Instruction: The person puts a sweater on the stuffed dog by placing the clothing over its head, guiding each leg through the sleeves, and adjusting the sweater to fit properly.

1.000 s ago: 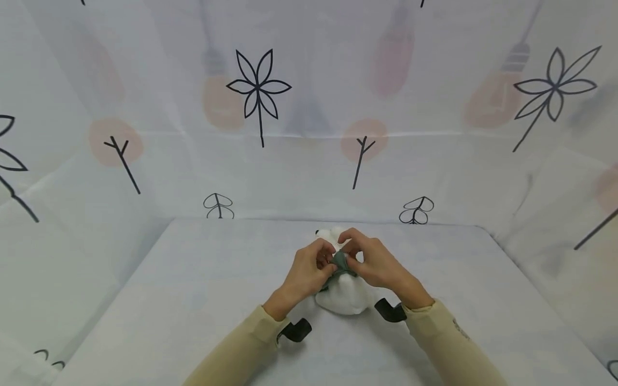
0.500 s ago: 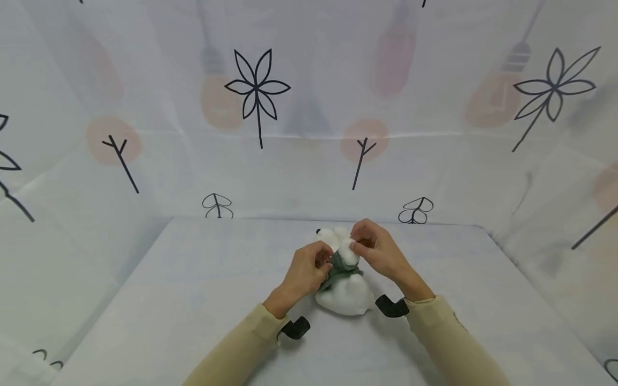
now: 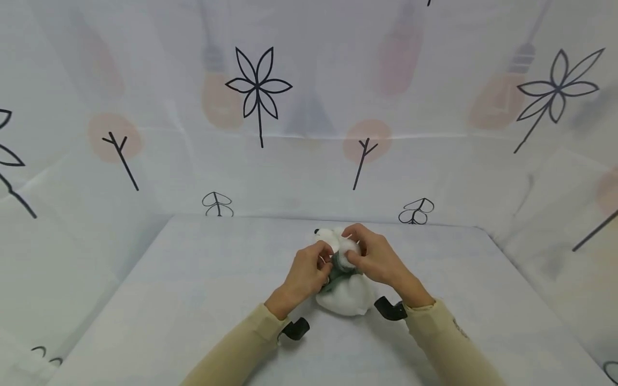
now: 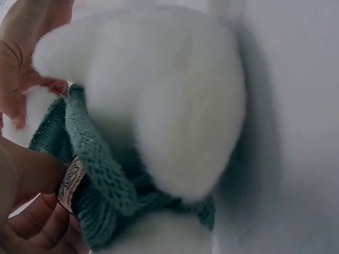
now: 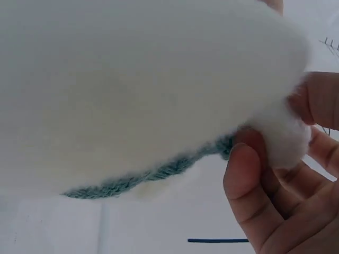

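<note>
Left fingers (image 4: 42, 225) partly behind knit (image 4: 100, 164)

White plush toy (image 3: 345, 297) — black nose (image 3: 316, 231) beyond the left hand (image 3: 306, 272), rounded body below both grips. Green knit garment (image 4: 98, 156) bunched at left fingertips; patterned label (image 4: 71, 183) there — white fluff within right hand's (image 3: 379, 261) grip.

Head: even, diffuse light, soft shadows on bench (image 3: 212, 279) beside sleeves (image 3: 236, 348). Left wrist: dim, greyish; plush (image 4: 185, 116) soft-focus, knit (image 4: 103, 164) crisper, broad soft shadow at the plush's right in frame. Right wrist: backdrop brighter, plush blurred, fur detail mostly lost.
</note>
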`<state>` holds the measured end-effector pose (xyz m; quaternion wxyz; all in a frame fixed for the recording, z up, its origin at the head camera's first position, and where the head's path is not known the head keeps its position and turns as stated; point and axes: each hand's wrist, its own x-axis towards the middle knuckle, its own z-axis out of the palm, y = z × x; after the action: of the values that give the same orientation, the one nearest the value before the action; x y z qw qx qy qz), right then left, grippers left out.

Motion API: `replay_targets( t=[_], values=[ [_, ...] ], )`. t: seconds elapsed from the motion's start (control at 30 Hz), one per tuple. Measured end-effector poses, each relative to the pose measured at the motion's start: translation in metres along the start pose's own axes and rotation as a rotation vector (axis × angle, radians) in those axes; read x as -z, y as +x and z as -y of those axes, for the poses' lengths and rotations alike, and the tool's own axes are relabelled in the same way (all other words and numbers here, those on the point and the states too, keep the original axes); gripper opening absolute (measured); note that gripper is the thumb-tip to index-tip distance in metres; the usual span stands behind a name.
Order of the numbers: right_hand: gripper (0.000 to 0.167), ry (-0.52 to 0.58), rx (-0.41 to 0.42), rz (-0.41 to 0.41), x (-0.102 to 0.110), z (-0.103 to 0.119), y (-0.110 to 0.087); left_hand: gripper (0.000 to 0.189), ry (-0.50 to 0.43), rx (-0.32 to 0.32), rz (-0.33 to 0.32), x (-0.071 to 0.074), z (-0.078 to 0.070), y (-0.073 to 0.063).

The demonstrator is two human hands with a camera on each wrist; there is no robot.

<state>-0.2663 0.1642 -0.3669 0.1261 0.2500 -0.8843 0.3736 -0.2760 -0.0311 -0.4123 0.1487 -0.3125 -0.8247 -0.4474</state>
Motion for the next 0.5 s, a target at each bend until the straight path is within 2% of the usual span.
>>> replay_targets(
  t=[0.1,0.23,0.37,0.5],
  values=[
    [0.034,0.009,0.004,-0.053,-0.001,-0.003,0.002,0.02,0.028,0.002,-0.016,0.002,0.001,0.0],
    [0.031,-0.013,-0.02,-0.057,-0.003,-0.006,0.003,0.016,0.016,0.04,-0.016,0.005,0.002,0.001],
    [0.028,-0.096,-0.04,-0.033,-0.002,-0.007,0.003,0.01,0.008,0.077,0.042,0.009,0.003,0.001],
    [0.023,-0.139,-0.062,-0.032,0.0,-0.007,0.002,0.01,0.041,0.127,0.101,0.015,0.004,0.001]
  ],
)
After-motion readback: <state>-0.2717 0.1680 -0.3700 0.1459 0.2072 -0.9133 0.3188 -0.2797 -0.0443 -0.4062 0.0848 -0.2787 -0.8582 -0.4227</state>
